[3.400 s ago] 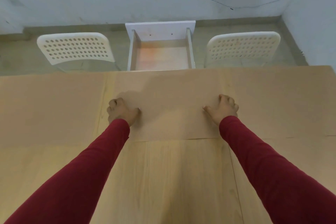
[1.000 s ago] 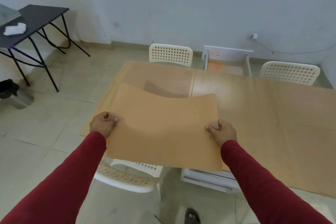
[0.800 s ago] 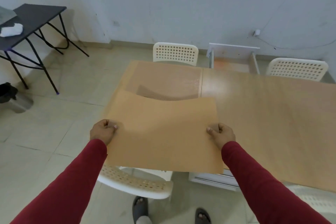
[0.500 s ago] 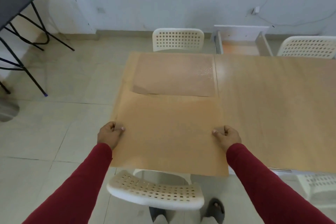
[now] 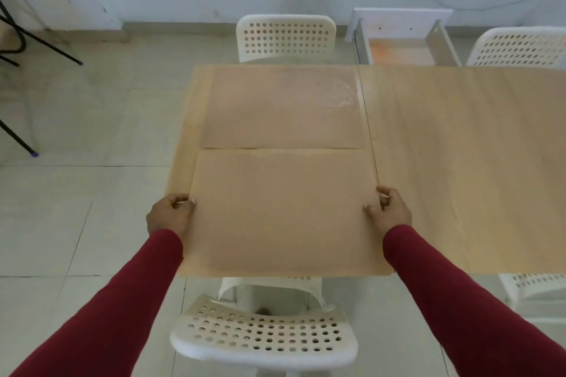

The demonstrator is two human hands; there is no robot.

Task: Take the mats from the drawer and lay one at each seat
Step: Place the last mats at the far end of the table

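Observation:
A tan mat point(image 5: 281, 208) lies flat on the near left end of the wooden table point(image 5: 459, 162), in front of the near white chair point(image 5: 263, 337). My left hand point(image 5: 170, 216) pinches its left edge and my right hand point(image 5: 389, 211) pinches its right edge. A second tan mat point(image 5: 284, 107) lies just beyond it, at the far seat with a white chair point(image 5: 286, 38). The white drawer point(image 5: 404, 40) stands pulled out past the table's far edge; no mat shows on its visible floor.
A third white chair point(image 5: 520, 46) stands at the far right, and part of a fourth point(image 5: 533, 288) shows under the table's near right edge. Black table legs point(image 5: 18, 40) stand at the far left on the tiled floor.
I carried the mat from the table's middle round to the near left seat and lowered it. It now rests flat on the table, its far edge meeting the other mat.

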